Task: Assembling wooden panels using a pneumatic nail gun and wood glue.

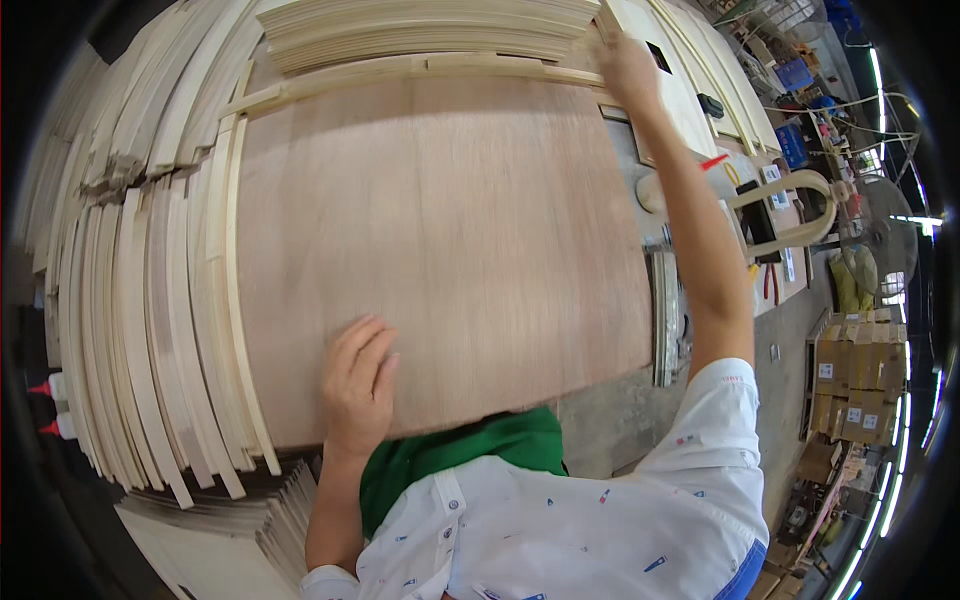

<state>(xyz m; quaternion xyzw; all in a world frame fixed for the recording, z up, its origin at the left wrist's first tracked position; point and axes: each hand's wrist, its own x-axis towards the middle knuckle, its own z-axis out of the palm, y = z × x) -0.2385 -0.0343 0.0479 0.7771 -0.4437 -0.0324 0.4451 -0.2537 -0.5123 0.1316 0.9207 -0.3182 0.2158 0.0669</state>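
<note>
Left hand (360,385): relaxed, fingers loosely bent, nothing visibly gripped, over near-left part of board (440,230); contact hard to call. Right hand (630,72): blurry, by board's far right corner; gripping or not, can't tell. Strips (430,32): stacked just past board's far edge. Probably light, springy, maybe splintery, so grab mid-length. Board: likely stiff, bit awkward solo, best held by opposite edges.
</note>
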